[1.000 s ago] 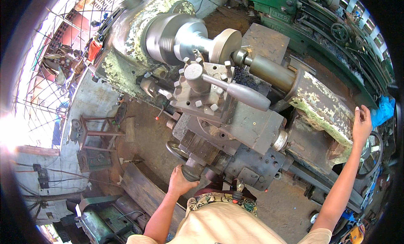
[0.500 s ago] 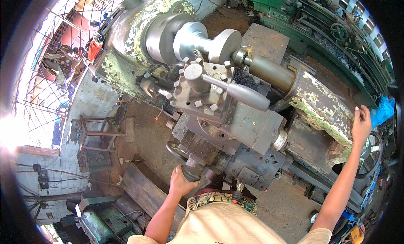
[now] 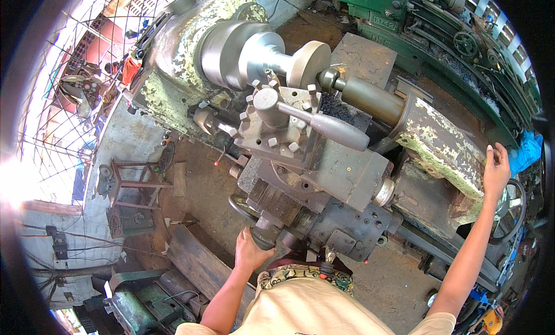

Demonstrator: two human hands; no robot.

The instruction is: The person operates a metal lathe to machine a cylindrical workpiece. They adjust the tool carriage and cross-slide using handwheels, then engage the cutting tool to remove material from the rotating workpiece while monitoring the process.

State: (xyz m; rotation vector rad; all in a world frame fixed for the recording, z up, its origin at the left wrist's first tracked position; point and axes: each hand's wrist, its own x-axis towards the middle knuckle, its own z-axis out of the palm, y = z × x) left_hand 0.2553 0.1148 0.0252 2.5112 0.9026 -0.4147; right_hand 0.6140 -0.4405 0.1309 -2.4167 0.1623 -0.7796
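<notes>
A metal lathe fills the middle of the view. My left hand (image 3: 252,253) is closed round the hub of the cross-slide handwheel (image 3: 265,231), its fingers mostly hidden. My right hand (image 3: 496,172) lies with fingers stretched out against the end of the tailstock (image 3: 442,144), whose pale green paint is flaking. A shiny stepped steel workpiece (image 3: 263,54) sits between the chuck (image 3: 222,54) and the tailstock centre (image 3: 330,79). At its near side stands the square tool post (image 3: 283,130), its clamp lever (image 3: 338,131) slanting to the right.
Behind stands a green lathe (image 3: 428,46) with metal chips in its bed. To the left are a small wooden stand (image 3: 136,184), a wire-mesh window (image 3: 58,104) and a green machine (image 3: 139,294). A blue bag (image 3: 526,153) lies beyond my right hand.
The workpiece's surface looks slightly different, as if turning. Both hands stay in place.
</notes>
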